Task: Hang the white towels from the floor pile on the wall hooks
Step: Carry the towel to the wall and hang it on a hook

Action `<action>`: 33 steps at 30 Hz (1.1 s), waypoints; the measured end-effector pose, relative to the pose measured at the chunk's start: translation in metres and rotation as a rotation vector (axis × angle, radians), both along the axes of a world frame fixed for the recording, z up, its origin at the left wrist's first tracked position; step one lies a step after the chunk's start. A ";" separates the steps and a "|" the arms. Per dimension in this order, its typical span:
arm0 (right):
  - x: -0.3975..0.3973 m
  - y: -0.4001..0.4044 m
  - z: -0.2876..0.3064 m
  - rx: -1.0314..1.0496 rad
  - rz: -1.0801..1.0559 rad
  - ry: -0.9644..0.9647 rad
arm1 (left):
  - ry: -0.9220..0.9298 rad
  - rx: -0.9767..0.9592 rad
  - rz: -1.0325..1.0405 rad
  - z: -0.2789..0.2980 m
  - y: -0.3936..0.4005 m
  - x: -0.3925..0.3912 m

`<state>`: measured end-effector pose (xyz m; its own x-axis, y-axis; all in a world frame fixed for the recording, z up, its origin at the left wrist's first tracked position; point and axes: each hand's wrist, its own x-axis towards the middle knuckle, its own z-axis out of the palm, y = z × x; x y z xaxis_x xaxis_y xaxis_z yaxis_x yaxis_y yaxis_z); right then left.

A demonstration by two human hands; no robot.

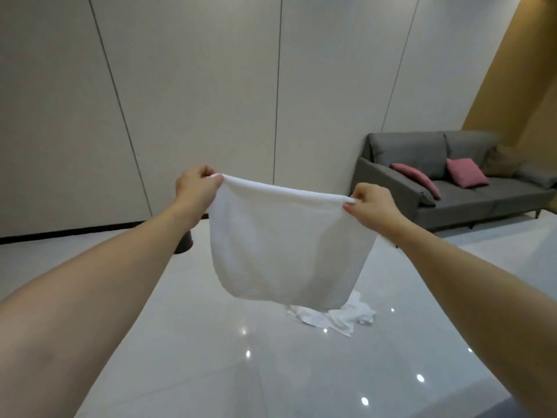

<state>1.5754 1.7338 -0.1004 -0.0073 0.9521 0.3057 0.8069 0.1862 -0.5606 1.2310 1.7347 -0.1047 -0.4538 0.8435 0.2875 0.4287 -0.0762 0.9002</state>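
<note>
White towel (286, 251) held spread in the air above the floor pile (334, 316), soft terry, top hem rolled, body sagging in a rounded pouch. Left hand (197, 188) pinching one top corner, right hand (372, 203) pinching the other. Best kept taut and level, hem uppermost, ready to loop over a hook. No hooks visible above the pile. Glossy tiled floor (211, 357) beneath it.
</note>
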 end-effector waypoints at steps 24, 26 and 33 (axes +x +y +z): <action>-0.648 0.191 0.065 0.153 0.780 -0.031 | 0.215 0.051 0.620 0.057 -0.034 -0.557; -0.706 0.202 0.066 0.157 0.857 0.035 | 0.207 0.066 0.715 0.057 -0.038 -0.598; -0.905 0.243 0.073 0.166 1.184 0.197 | 0.193 0.043 0.994 0.069 -0.040 -0.735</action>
<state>0.6708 1.9772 -0.0273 -0.7867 0.3367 0.5174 -0.0079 0.8325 -0.5539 0.4958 1.6951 -0.0361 -0.8874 0.0962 0.4509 0.4530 0.3638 0.8139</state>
